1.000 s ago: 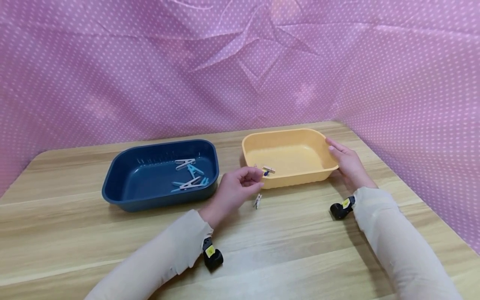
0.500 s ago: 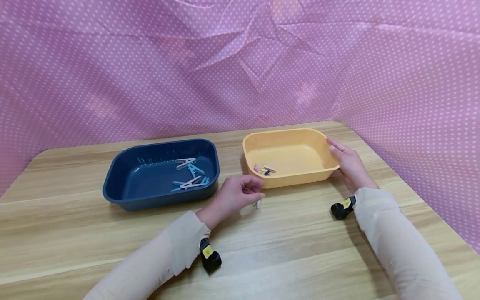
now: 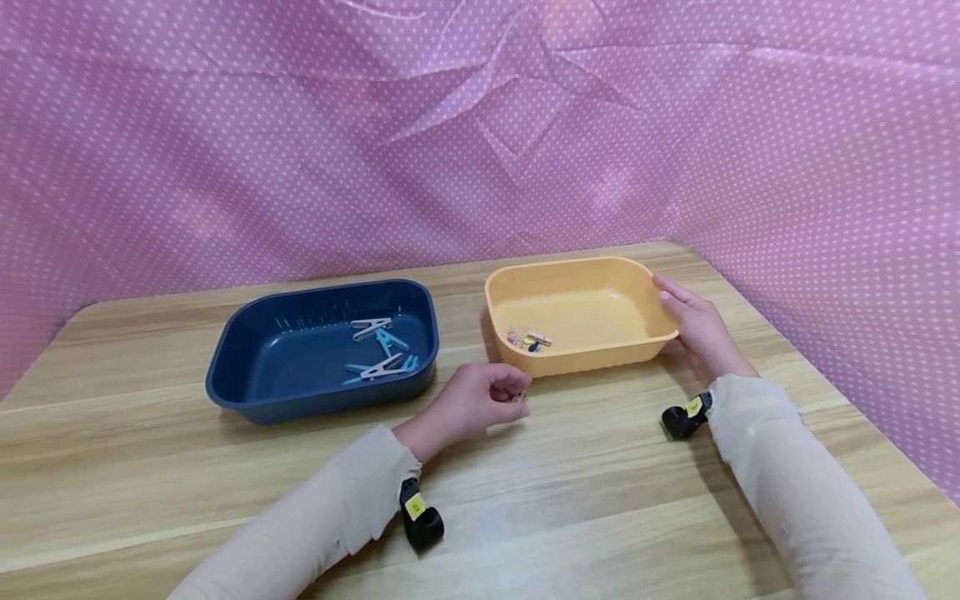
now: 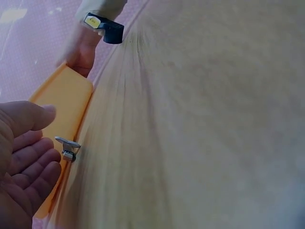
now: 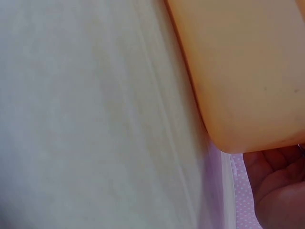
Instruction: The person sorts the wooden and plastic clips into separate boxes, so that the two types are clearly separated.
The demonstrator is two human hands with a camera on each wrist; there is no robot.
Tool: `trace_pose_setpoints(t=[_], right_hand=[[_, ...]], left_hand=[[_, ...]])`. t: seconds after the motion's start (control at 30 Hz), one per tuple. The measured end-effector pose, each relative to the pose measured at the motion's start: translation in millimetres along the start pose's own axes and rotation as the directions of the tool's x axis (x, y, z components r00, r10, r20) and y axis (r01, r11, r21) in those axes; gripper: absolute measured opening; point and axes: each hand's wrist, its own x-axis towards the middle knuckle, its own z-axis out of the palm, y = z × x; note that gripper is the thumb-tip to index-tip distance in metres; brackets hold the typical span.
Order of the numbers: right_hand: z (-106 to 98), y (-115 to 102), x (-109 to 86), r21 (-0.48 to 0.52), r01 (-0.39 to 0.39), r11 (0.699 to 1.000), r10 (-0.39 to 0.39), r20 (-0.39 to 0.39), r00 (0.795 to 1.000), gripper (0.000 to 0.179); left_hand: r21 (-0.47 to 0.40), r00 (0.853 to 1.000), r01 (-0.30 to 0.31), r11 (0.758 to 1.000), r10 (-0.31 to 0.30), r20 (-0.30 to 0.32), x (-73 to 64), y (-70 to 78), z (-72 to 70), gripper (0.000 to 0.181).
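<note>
On the table in front of the yellow basin [image 3: 592,360] sits a small clothespin [image 4: 68,149], light-coloured with a metal spring. My left hand [image 3: 480,402] is around it, thumb and fingers parted; in the left wrist view the clothespin shows just past the fingertips. At the basin's right end my right hand [image 3: 697,329] holds the wall, thumb at the rim; part of this hand is hidden by the basin in the right wrist view. Inside the basin's near left corner lie several small clothespins [image 3: 537,338], one of them dark blue.
A dark blue basin [image 3: 247,406] stands to the left, with several larger white and light blue clothespins [image 3: 382,367] inside. Wooden table [image 3: 585,500] lies under both basins. A pink dotted cloth [image 3: 300,150] hangs behind and along the right side.
My left hand has lowered from the yellow basin's front rim to the small clothespin on the table, which its fingers now mostly cover. The right hand stays at the basin's end.
</note>
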Motion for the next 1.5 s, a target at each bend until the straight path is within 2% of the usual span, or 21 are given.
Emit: trace_pose_setpoints(t=[0.3, 0.57, 0.8, 0.97, 1.1, 1.33, 1.5], right_hand=[[1.0, -1.7, -0.1, -0.027, 0.001, 1.0, -0.001, -0.005, 1.0, 0.054], [1.2, -0.7, 0.4, -0.04, 0.007, 0.999, -0.008, -0.009, 1.0, 0.054], [0.3, -0.8, 0.1, -0.008, -0.003, 1.0, 0.003, -0.002, 1.0, 0.054], [-0.1, 0.0, 0.9, -0.004, -0.002, 1.0, 0.002, 0.0, 1.0, 0.054], [0.6, 0.3, 1.7, -0.009, 0.002, 1.0, -0.003, -0.017, 1.0, 0.053], [0.1, -0.3, 0.4, -0.006, -0.001, 1.0, 0.001, 0.002, 1.0, 0.053], [0.6, 0.7, -0.3, -0.011, -0.008, 1.0, 0.008, -0.003, 1.0, 0.053]], left_hand=[[0.022, 1.0, 0.028, 0.999, -0.027, -0.015, 0.6, -2.0, 1.6, 0.032], [0.041, 0.999, 0.034, 0.999, -0.035, 0.022, 4.0, -6.2, 3.7, 0.034], [0.101, 1.0, -0.003, 0.995, 0.0, 0.03, 10.1, -7.4, 9.3, 0.033], [0.125, 1.0, 0.001, 0.992, -0.002, 0.008, 12.1, -8.2, 11.7, 0.03], [0.108, 1.0, 0.017, 0.994, -0.016, -0.008, 11.5, -9.2, 11.9, 0.027], [0.048, 0.998, 0.065, 0.997, -0.063, -0.028, 8.9, -9.0, 11.3, 0.022], [0.012, 0.997, 0.073, 0.997, -0.072, -0.032, 6.5, -8.4, 11.3, 0.019]])
